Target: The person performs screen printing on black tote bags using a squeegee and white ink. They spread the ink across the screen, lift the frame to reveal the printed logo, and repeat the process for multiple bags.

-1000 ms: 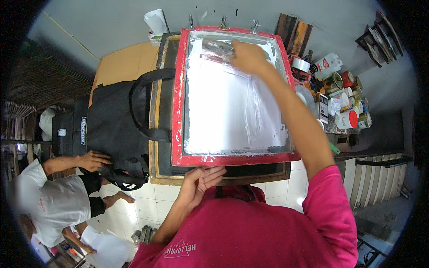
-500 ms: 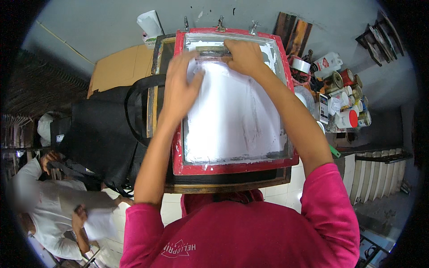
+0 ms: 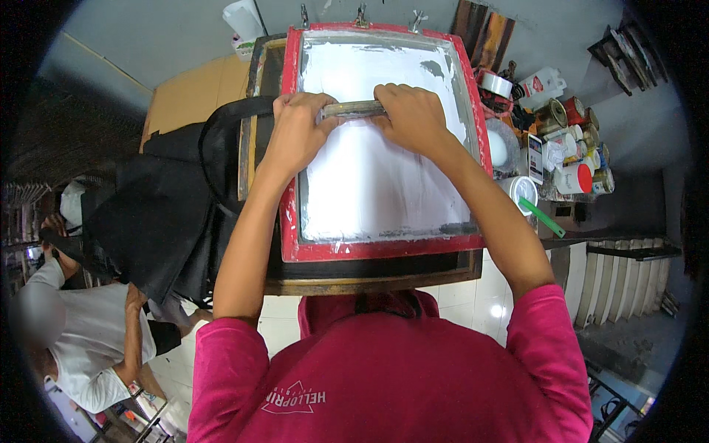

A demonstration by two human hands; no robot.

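Both my hands grip a squeegee (image 3: 356, 108) that lies crosswise on a screen-printing frame. My left hand (image 3: 301, 127) is closed around its left end, and my right hand (image 3: 413, 118) around its right end; only the middle of the handle shows between them. White ink or its smears cover the mesh (image 3: 362, 192), with grey streaks toward the right. A red rim (image 3: 290, 155) borders the screen, and metal clamps (image 3: 361, 15) stand along its far edge. Beneath the near side, black cloth (image 3: 369, 267) lies on a wooden-edged board (image 3: 377, 285).
Black bags (image 3: 159, 210) are piled at the left, before a cardboard sheet (image 3: 196, 92). At the right stand several paint cans (image 3: 552, 117), a phone (image 3: 535, 159) and a white tub (image 3: 523, 193) with a green-handled tool (image 3: 543, 217). A person in white (image 3: 88, 336) is at the lower left.
The squeegee has come nearer to me across the screen. My left hand, earlier blurred with fingers extended, now grips its left end. The person at the left no longer shows a white sheet.
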